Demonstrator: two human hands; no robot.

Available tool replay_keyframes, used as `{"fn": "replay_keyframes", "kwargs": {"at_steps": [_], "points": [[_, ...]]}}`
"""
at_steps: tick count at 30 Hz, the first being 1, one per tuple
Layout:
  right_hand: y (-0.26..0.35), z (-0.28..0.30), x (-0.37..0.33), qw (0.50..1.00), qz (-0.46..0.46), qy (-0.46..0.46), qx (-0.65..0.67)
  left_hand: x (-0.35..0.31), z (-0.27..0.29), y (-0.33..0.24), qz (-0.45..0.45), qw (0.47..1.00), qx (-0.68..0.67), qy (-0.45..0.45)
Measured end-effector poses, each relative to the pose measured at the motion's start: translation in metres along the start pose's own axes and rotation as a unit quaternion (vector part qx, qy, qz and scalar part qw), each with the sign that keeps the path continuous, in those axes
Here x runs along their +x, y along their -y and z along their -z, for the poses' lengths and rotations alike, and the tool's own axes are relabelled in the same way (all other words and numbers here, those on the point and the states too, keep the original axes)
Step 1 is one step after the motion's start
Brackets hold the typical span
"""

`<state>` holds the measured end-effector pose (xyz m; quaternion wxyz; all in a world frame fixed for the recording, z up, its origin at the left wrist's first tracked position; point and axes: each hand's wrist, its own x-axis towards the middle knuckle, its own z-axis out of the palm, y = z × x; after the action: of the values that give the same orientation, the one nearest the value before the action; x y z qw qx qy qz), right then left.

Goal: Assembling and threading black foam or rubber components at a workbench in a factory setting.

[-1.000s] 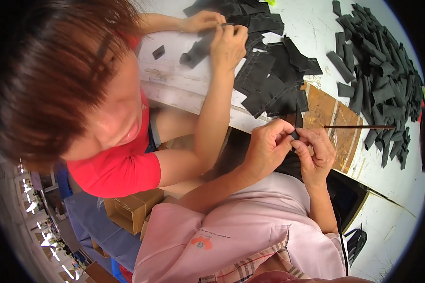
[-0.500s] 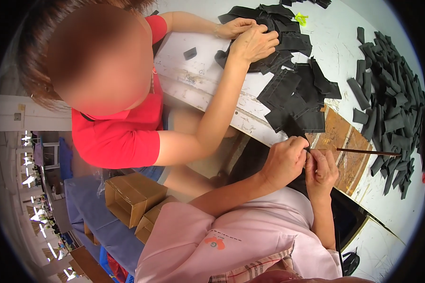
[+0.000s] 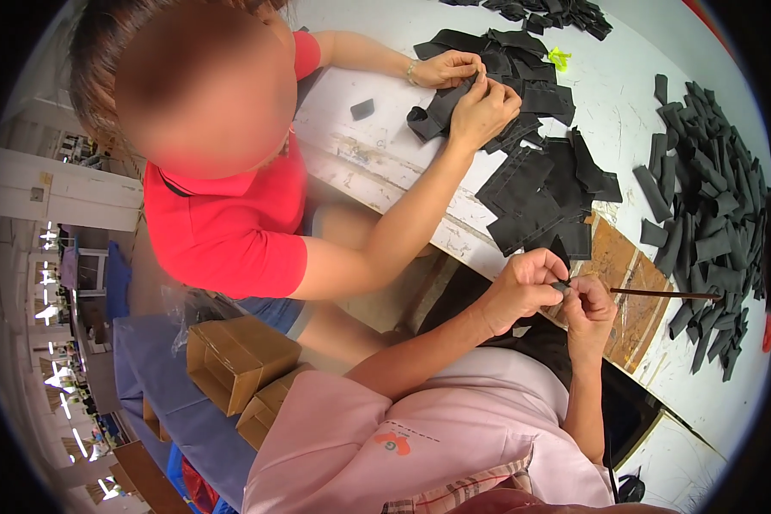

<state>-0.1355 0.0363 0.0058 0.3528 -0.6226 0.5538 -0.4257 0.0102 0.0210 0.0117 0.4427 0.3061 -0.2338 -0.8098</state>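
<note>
A small black fabric piece is pinched between my two hands at the near edge of the table. My left hand grips it with thumb and fingertips, and a pointed end stands up above them. My right hand closes on its other side, the fingertips almost touching those of the left. Much of the piece is hidden by the fingers. Just beyond my hands lies a loose pile of flat black fabric pieces with stitched edges. A thin brown stick projects to the right beside my right hand.
A heap of narrow black fabric tubes covers the right of the white table. At left a co-worker in a red shirt handles black fabric. Cardboard boxes rest on blue cloth. A brown board lies near my hands.
My fingers have shifted on the black fabric piece, so more of it shows between them. The co-worker's hands have lifted a black strip a little. The whole view has tilted slightly.
</note>
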Motion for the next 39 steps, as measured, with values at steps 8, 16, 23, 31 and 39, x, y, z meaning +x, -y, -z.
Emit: {"fn": "replay_keyframes", "kwargs": {"at_steps": [8, 16, 23, 31, 39], "points": [[-0.004, -0.003, 0.002, 0.747, -0.303, 0.08, 0.586, 0.008, 0.0, 0.019, -0.162, 0.936, 0.273, -0.15], [0.001, -0.001, 0.002, 0.872, -0.243, 0.099, 0.414, -0.001, -0.01, 0.018, -0.236, 0.87, 0.375, -0.217], [0.002, -0.001, -0.001, 0.878, -0.235, 0.067, 0.413, -0.002, 0.01, 0.001, -0.034, 0.999, 0.012, 0.002], [0.017, 0.002, 0.0, 0.893, -0.142, 0.06, 0.423, -0.013, 0.0, -0.013, 0.003, 0.983, -0.063, 0.171], [0.004, 0.005, 0.005, 0.92, -0.109, 0.022, 0.376, -0.011, -0.01, 0.006, -0.177, 0.955, 0.235, -0.044]]}}
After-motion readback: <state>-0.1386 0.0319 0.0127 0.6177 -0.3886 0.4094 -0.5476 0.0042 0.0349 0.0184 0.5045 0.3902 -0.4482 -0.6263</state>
